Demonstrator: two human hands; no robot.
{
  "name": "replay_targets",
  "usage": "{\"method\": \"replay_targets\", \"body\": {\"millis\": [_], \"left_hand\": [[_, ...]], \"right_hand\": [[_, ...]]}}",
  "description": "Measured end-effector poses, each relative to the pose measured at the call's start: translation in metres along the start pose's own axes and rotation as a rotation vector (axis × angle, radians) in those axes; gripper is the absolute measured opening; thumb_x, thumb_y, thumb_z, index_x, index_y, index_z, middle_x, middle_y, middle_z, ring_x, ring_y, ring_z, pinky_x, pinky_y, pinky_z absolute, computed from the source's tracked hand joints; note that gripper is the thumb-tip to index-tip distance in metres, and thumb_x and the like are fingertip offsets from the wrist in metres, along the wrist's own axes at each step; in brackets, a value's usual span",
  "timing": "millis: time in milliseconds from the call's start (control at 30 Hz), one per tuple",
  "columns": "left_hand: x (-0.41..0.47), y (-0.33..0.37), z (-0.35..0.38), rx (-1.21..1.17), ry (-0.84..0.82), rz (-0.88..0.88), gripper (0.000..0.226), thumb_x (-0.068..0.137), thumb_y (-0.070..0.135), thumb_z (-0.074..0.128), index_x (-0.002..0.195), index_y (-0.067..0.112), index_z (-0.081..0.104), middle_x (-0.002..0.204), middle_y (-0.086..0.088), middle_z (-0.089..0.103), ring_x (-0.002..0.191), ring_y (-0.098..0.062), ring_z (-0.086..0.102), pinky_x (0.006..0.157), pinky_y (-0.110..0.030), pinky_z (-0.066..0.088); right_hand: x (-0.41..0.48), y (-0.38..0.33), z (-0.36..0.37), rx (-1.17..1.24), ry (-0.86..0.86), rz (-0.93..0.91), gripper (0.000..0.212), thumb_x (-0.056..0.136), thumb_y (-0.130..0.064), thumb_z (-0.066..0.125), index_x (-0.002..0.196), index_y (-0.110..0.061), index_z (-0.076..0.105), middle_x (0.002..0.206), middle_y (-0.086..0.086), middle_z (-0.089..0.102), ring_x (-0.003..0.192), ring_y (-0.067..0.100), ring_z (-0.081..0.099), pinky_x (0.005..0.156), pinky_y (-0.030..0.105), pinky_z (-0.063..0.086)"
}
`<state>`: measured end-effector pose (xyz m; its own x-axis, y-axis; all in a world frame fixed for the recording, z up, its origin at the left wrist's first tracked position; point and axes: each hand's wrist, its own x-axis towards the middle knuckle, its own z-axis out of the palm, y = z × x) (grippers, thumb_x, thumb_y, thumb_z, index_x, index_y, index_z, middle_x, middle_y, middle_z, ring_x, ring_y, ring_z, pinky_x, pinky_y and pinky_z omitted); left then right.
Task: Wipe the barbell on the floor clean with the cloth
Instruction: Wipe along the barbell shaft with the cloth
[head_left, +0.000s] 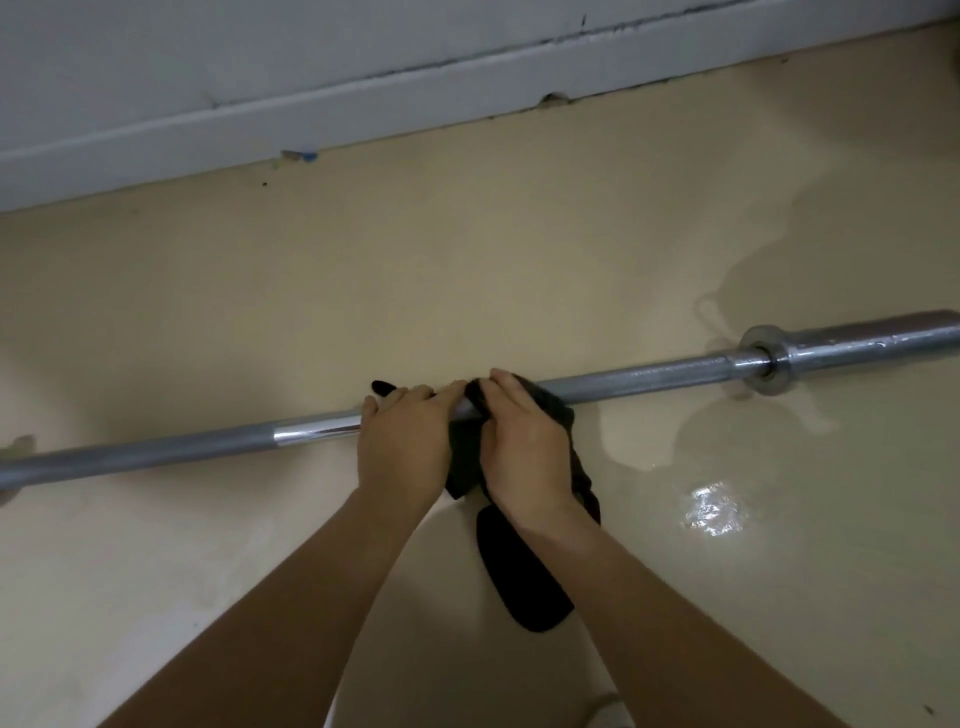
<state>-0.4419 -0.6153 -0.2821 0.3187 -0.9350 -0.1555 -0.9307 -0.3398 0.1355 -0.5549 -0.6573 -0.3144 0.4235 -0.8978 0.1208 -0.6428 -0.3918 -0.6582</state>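
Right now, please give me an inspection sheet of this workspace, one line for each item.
Surface: beige floor; wet patch with glare at the right.
Job's things: barbell lies on the floor; dark cloth draped over its middle.
Clutter: dark oblong thing below the cloth, kind unclear.
Grips: left hand and right hand both curl over the cloth on the barbell.
Cables: nothing seen.
Surroundings: grey wall; skirting chipped near the floor.
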Motion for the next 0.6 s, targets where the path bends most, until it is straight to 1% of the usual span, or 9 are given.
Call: {"method": "replay_targets", "body": {"millis": [33,100,167,233,333,433,500,533,600], "left_hand": [[0.001,0.001,-0.001,-0.062,0.014,-0.002,0.035,0.08,0.012,0.052,0.111,0.025,0.061,0.089,-0.002,0.065,0.087,-0.028,0.061,0.078,-0.038,0.042],[0.0,-0.001,-0.003,-0.101,0.028,0.033,0.034,0.073,0.006,0.057,0.103,0.02,0.067,0.08,-0.005,0.064,0.077,-0.028,0.059,0.064,-0.036,0.048],[-0.006,-0.001,-0.005,-0.093,0.089,0.046,0.041,0.066,-0.002,0.068,0.104,0.016,0.069,0.079,-0.009,0.062,0.071,-0.028,0.057,0.051,-0.032,0.046],[-0.013,0.001,-0.007,-0.101,0.109,0.034,0.037,0.069,0.002,0.075,0.103,0.012,0.066,0.08,-0.01,0.059,0.065,-0.025,0.056,0.044,-0.031,0.044],[-0.017,0.004,-0.004,-0.106,0.13,0.059,0.028,0.073,0.01,0.075,0.099,0.011,0.063,0.085,-0.01,0.058,0.065,-0.024,0.056,0.044,-0.032,0.044],[-0.008,0.001,-0.007,-0.085,0.125,0.081,0.025,0.062,0.002,0.079,0.081,0.01,0.065,0.073,-0.007,0.059,0.053,-0.021,0.053,0.041,-0.025,0.036],[-0.001,0.001,-0.011,-0.068,0.09,0.105,0.024,0.055,-0.001,0.08,0.07,0.01,0.064,0.064,-0.005,0.058,0.046,-0.019,0.051,0.039,-0.022,0.032],[0.003,0.0,-0.012,-0.063,0.08,0.117,0.023,0.054,-0.001,0.08,0.067,0.01,0.065,0.061,-0.005,0.058,0.045,-0.019,0.05,0.041,-0.021,0.029],[0.012,-0.001,-0.015,-0.073,0.063,0.094,0.019,0.057,0.0,0.078,0.068,0.01,0.066,0.062,-0.006,0.06,0.048,-0.017,0.047,0.046,-0.021,0.024]], "right_hand": [[0.0,0.0,0.0,-0.003,-0.089,-0.101,0.042,0.076,0.004,0.053,0.117,0.002,0.063,0.126,0.02,0.059,0.11,0.03,0.061,0.098,0.032,0.041],[0.005,0.017,-0.026,-0.081,-0.156,-0.206,0.049,0.074,0.005,0.059,0.122,-0.004,0.061,0.13,0.015,0.058,0.107,0.028,0.063,0.09,0.04,0.05],[0.007,0.049,-0.064,-0.169,-0.067,-0.095,0.049,0.073,0.005,0.061,0.12,-0.011,0.063,0.128,0.007,0.06,0.097,0.026,0.068,0.078,0.033,0.054],[0.007,0.073,-0.091,-0.153,0.13,0.091,0.046,0.075,0.002,0.051,0.117,-0.012,0.065,0.127,0.006,0.062,0.095,0.026,0.068,0.078,0.027,0.05],[0.0,0.058,-0.061,-0.145,0.193,0.195,0.042,0.076,0.004,0.048,0.112,-0.006,0.067,0.123,0.012,0.063,0.105,0.029,0.064,0.091,0.028,0.044],[-0.005,0.034,-0.037,-0.135,0.075,0.063,0.043,0.077,0.001,0.047,0.115,-0.005,0.066,0.123,0.012,0.063,0.107,0.03,0.061,0.088,0.04,0.053],[-0.002,0.054,-0.057,-0.201,-0.019,-0.107,0.048,0.078,-0.003,0.043,0.122,-0.01,0.062,0.129,0.006,0.06,0.106,0.025,0.063,0.083,0.036,0.054],[0.001,0.069,-0.073,-0.243,-0.047,-0.127,0.052,0.078,-0.005,0.041,0.125,-0.015,0.06,0.132,0.002,0.058,0.106,0.022,0.063,0.082,0.031,0.053],[0.01,0.089,-0.095,-0.238,0.008,0.042,0.057,0.075,-0.001,0.045,0.127,-0.021,0.057,0.136,-0.002,0.054,0.113,0.02,0.06,0.09,0.022,0.044]]}}
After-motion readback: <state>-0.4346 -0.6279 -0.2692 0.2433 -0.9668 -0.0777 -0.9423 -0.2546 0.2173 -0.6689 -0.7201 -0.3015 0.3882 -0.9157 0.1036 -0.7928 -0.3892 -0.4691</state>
